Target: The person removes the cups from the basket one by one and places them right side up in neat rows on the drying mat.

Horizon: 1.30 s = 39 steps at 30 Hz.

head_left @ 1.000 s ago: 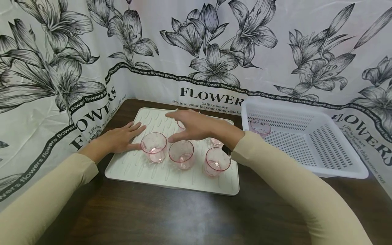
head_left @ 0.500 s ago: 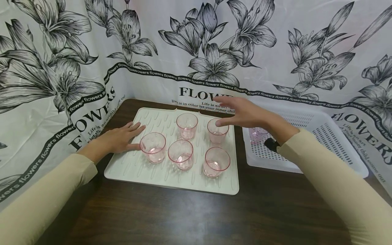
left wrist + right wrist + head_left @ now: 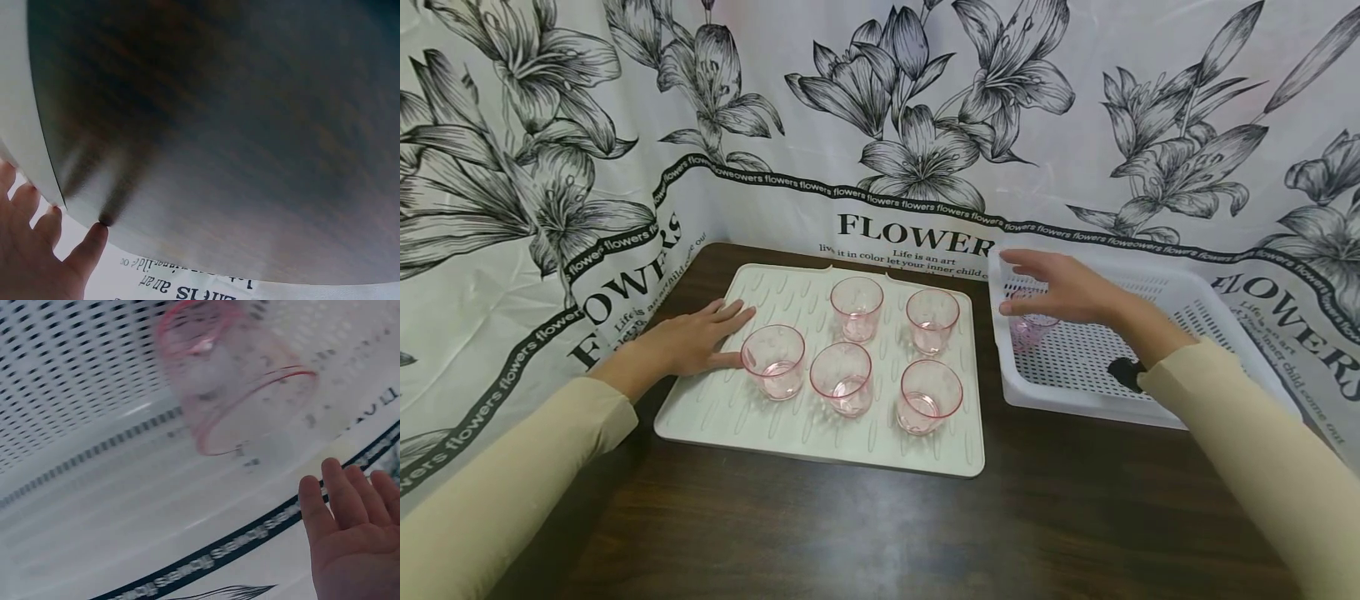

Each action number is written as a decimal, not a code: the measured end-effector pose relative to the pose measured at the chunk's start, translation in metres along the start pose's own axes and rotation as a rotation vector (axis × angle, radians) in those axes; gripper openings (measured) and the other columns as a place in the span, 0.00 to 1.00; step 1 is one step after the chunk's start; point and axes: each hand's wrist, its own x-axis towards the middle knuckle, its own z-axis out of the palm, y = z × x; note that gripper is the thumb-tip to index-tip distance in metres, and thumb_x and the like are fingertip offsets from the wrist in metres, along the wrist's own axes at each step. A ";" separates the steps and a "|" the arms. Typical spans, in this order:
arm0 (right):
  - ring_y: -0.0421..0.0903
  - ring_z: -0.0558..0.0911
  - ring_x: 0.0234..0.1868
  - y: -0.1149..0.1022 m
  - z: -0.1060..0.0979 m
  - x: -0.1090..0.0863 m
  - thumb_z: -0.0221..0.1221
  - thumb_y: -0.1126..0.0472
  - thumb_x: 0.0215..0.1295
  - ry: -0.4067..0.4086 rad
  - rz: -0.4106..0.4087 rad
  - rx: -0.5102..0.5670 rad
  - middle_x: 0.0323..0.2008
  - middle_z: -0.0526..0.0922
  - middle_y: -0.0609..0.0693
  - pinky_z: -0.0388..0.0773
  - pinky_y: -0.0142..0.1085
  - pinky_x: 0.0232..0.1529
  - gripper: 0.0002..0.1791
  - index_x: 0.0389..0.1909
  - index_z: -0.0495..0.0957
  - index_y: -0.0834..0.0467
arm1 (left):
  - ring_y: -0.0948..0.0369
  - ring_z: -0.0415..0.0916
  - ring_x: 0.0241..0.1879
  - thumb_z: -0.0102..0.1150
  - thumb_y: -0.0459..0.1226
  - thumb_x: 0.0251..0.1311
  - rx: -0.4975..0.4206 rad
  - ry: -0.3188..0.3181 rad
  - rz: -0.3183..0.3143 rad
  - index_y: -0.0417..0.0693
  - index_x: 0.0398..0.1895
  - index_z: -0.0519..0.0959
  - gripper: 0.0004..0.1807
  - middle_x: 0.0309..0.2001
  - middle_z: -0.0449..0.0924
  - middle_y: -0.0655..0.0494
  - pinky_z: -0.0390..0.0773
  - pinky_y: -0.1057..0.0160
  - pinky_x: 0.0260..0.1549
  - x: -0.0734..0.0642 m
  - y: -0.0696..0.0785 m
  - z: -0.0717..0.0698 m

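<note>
Fingers spread, my left hand (image 3: 700, 340) rests on the left edge of the white ribbed draining tray (image 3: 730, 421), its thumb close to a pink-tinted glass (image 3: 773, 362). Other such glasses, several in all, stand upright on the tray. Over the left end of the white plastic basket (image 3: 1078, 406) is my right hand (image 3: 1067, 287), thumb and fingers apart and holding nothing. Just below it, partly covered by that hand, a pink glass (image 3: 1030, 332) stands in the basket. In the right wrist view this glass (image 3: 234, 381) is apart from the fingers.
A dark wooden table (image 3: 820, 533) lies under the tray and basket. White cloth with black flower drawings (image 3: 925, 158) hangs close behind both and along the left side. The basket has raised perforated walls. A narrow strip of table separates it from the tray.
My right hand has moved right, from above the tray's glasses to over the basket. The glasses it covered on the tray now show. My left hand stays in place.
</note>
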 end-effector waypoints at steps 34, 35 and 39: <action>0.68 0.63 0.71 0.060 0.010 -0.008 0.71 0.52 0.59 -0.132 0.059 0.010 0.72 0.59 0.69 0.59 0.60 0.68 0.50 0.74 0.56 0.70 | 0.33 0.48 0.73 0.52 0.63 0.65 -0.001 -0.001 -0.012 0.45 0.78 0.53 0.48 0.76 0.52 0.36 0.63 0.30 0.59 0.001 -0.002 0.002; 0.68 0.63 0.71 0.060 0.010 -0.008 0.71 0.52 0.60 -0.132 0.060 0.011 0.72 0.59 0.69 0.59 0.60 0.68 0.49 0.74 0.56 0.70 | 0.33 0.48 0.73 0.52 0.63 0.65 -0.001 -0.003 -0.013 0.45 0.78 0.53 0.48 0.76 0.51 0.36 0.63 0.30 0.59 0.000 -0.001 0.002; 0.67 0.63 0.70 0.059 0.011 -0.008 0.70 0.56 0.61 -0.132 0.067 0.019 0.72 0.59 0.69 0.59 0.59 0.68 0.48 0.73 0.56 0.70 | 0.33 0.48 0.73 0.52 0.63 0.65 -0.002 -0.006 -0.014 0.45 0.78 0.53 0.48 0.76 0.51 0.36 0.63 0.29 0.58 0.000 -0.001 0.001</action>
